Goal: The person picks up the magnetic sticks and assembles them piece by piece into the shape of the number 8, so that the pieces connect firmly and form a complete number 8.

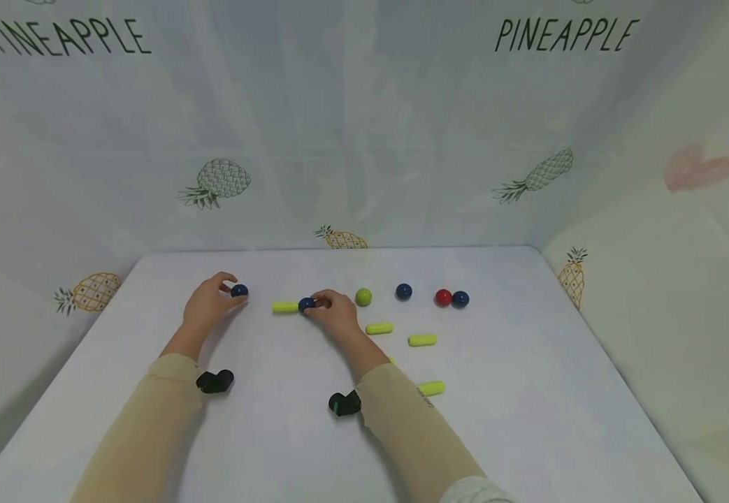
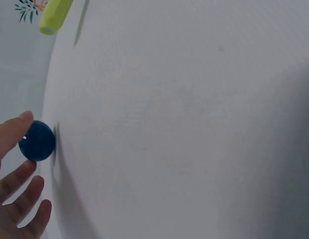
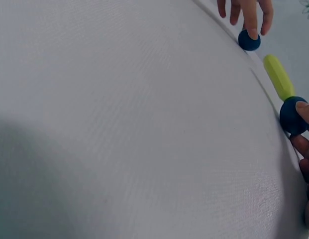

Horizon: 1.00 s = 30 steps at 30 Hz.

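Blue balls (image 1: 240, 292) are pinched, one each, by left hand (image 1: 207, 305) and right hand (image 1: 339, 318).

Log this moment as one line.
left hand: pinches blue ball; right hand: pinches second blue ball; yellow-green rod: end meets second ball; red ball: beside another blue ball
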### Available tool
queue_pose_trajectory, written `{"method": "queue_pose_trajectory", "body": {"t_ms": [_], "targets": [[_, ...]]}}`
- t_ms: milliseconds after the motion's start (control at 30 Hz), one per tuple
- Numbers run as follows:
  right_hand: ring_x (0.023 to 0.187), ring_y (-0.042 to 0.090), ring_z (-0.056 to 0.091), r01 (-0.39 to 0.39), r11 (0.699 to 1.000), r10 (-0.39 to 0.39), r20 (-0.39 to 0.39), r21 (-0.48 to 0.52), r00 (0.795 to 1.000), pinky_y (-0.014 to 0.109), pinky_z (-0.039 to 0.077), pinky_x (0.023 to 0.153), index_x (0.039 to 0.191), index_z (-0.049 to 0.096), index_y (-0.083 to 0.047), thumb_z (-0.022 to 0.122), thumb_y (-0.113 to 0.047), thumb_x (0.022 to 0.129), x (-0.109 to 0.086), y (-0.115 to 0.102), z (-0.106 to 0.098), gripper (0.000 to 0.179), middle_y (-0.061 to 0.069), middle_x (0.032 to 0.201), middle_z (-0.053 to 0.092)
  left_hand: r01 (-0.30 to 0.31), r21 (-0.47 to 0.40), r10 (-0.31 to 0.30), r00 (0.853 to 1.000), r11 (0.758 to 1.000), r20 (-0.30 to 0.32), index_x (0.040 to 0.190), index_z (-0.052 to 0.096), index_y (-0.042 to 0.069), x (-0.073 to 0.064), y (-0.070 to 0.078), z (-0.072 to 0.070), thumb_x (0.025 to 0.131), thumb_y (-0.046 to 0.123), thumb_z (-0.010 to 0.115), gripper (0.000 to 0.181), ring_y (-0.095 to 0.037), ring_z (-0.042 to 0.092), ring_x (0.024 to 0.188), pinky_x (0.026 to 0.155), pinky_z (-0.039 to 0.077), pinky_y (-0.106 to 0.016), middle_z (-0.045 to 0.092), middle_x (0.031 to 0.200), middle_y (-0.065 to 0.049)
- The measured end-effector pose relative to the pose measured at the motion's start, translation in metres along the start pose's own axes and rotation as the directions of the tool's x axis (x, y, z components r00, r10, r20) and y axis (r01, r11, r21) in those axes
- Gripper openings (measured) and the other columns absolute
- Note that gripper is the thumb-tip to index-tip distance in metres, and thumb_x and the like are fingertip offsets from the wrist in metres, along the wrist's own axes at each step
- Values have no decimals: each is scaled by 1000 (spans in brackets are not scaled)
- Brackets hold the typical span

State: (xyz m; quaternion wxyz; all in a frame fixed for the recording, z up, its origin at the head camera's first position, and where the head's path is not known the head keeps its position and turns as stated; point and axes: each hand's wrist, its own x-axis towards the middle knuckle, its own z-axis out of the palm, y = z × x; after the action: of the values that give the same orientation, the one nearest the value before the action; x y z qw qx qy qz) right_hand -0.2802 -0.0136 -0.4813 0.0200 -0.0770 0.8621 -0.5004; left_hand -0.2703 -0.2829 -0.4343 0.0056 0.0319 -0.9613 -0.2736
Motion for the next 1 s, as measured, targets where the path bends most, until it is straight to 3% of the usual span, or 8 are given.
{"method": "queue_pose_trajectory", "body": {"t_ms": [200,367,633,1000], "targets": [[87,12,54,-5,1000,5,9,4,1000,31,44,79,111,71,-15,80,-28,82,0,1,0,33,-7,93,68,80,40,-81,997,996,7,129,50,1,0,9,0,92,29,68,50,-41,53,105,85,46,-52,56,121,-27],[85,12,54,1,1000,-1,5,-4,1000,30,44,78,111,71,-15,79,-28,82,0,1,1,33,-7,92,68,92,67,-92,996,994,2,127,52,1,2,8,1,93,30,68,47,-39,55,103,81,47,-50,57,120,-26],[85,11,54,-8,1000,8,11,16,1000,28,45,76,111,71,-14,80,-27,82,-3,0,0,33,-7,92,66,67,30,-68,996,997,49,129,50,-1,1,5,1,94,26,66,47,-45,52,111,88,44,-55,54,125,-29],[87,12,55,0,1000,0,7,10,1000,31,45,80,111,71,-15,80,-27,82,-4,-1,-1,33,-8,91,66,-16,-68,23,994,998,108,130,52,-2,-6,8,3,94,20,66,44,-47,50,116,92,43,-58,54,126,-29]]}}
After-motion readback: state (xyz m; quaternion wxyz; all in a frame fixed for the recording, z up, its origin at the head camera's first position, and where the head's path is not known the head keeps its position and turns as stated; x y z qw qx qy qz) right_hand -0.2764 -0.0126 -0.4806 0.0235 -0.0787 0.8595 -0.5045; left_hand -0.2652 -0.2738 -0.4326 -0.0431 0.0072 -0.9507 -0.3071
